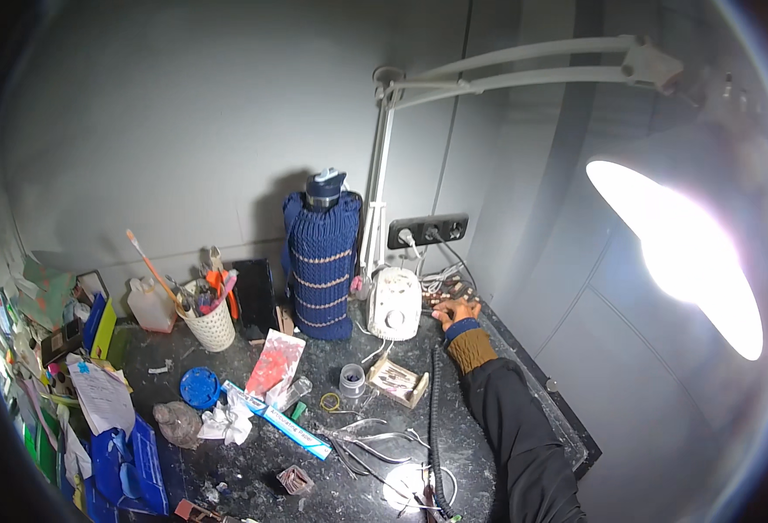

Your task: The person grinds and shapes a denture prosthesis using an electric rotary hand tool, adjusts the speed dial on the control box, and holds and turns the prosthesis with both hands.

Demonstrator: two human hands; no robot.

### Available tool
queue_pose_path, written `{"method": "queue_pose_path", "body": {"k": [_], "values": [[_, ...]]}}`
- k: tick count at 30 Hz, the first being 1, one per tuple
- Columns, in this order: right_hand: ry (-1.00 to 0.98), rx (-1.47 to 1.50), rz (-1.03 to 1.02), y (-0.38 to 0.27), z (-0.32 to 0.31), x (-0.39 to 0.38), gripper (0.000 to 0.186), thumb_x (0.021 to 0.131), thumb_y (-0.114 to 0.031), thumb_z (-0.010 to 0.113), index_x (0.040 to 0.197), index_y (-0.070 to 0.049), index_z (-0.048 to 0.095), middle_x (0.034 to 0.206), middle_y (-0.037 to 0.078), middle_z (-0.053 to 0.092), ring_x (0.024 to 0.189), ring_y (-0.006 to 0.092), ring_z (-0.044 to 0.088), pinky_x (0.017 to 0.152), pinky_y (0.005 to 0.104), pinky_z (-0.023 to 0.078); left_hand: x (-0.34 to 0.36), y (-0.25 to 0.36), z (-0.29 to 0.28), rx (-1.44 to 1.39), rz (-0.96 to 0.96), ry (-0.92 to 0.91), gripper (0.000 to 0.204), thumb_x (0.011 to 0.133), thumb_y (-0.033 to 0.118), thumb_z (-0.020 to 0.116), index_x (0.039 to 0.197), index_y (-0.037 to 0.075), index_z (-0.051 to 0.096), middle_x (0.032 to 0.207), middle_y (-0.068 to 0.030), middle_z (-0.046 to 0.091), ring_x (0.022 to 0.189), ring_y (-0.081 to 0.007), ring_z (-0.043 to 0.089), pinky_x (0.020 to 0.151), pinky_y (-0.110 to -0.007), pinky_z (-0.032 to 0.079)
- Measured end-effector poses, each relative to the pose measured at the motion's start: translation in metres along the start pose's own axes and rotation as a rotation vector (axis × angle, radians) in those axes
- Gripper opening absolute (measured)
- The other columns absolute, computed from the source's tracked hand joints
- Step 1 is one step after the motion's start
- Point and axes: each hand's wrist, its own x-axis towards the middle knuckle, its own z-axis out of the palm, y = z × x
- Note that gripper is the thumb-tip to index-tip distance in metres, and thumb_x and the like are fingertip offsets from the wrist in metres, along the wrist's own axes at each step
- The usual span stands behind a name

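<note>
My right hand (456,312) reaches to the back right of the dark speckled worktop (323,357), its black sleeve coming up from the lower edge. The fingers are curled and pressed together beside a white control box (394,305) with a round dial. Whatever they hold, if anything, is too small to make out. Just behind the hand lies a cluster of small brownish pieces (449,291), with a bundle of pale cable (440,277) beside it. A black coiled cord (434,410) runs toward the front, left of my forearm. My left hand is out of view.
A bottle in a blue knitted cover (321,270) stands by the wall, left of a lamp arm (386,157). A tool cup (209,324), small rack (398,382), pliers (371,446), blue lid (200,388) and blue bins (144,462) crowd the worktop. The bright lamp (676,253) hangs right.
</note>
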Motion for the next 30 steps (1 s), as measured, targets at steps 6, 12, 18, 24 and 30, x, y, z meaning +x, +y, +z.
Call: {"method": "queue_pose_path", "body": {"k": [6,12,18,24,30], "values": [[-0.004,0.02,0.035,0.023,0.008,0.007,0.019,0.077,-0.03,0.071,0.091,-0.016,0.071,0.102,0.006,0.063,0.105,0.0244,0.049,0.099,0.0435,0.02,0.012,0.007,0.002,0.015,-0.015,0.015,0.025,0.08,0.019,0.057,0.093,-0.002,0.061,0.073,-0.0052,0.062,0.066,-0.0102,0.055,0.061,-0.022,0.042],[0.027,-0.066,-0.123,0.023,0.018,0.011,0.013,0.078,-0.021,0.067,0.089,-0.015,0.07,0.097,0.004,0.066,0.104,0.024,0.049,0.096,0.0453,0.025,0.049,0.052,0.034,-0.025,-0.095,0.105,0.023,0.078,0.019,0.057,0.087,-0.002,0.063,0.07,-0.0083,0.064,0.061,-0.0142,0.06,0.057,-0.025,0.046],[0.045,-0.07,-0.198,0.039,0.007,0.005,0.018,0.08,-0.022,0.064,0.096,-0.012,0.068,0.102,0.006,0.064,0.11,0.0221,0.048,0.097,0.0471,0.026,0.153,0.069,0.026,0.155,-0.006,0.094,0.054,0.083,0.03,0.044,0.132,0.008,0.04,0.062,-0.0043,0.06,0.05,-0.0082,0.048,0.044,-0.02,0.029],[0.198,-0.211,-0.291,0.034,0.029,0.012,0.016,0.08,-0.025,0.064,0.09,-0.014,0.07,0.095,0.001,0.066,0.103,0.0181,0.05,0.089,0.0421,0.029,0.293,0.024,-0.03,0.057,-0.152,0.226,0.066,0.081,0.03,0.045,0.144,0.025,0.028,0.048,0.004,0.025,0.038,-0.0073,0.022,0.038,-0.024,0.025],[0.349,-0.183,-0.305,0.015,0.033,0.011,0.016,0.077,-0.025,0.066,0.09,-0.015,0.07,0.098,-0.001,0.066,0.104,0.0163,0.05,0.089,0.042,0.028,0.341,-0.013,-0.057,0.202,-0.11,0.529,0.076,0.072,0.033,0.05,0.144,0.017,0.029,0.047,-0.0004,0.037,0.033,-0.0118,0.029,0.033,-0.028,0.025]]}}
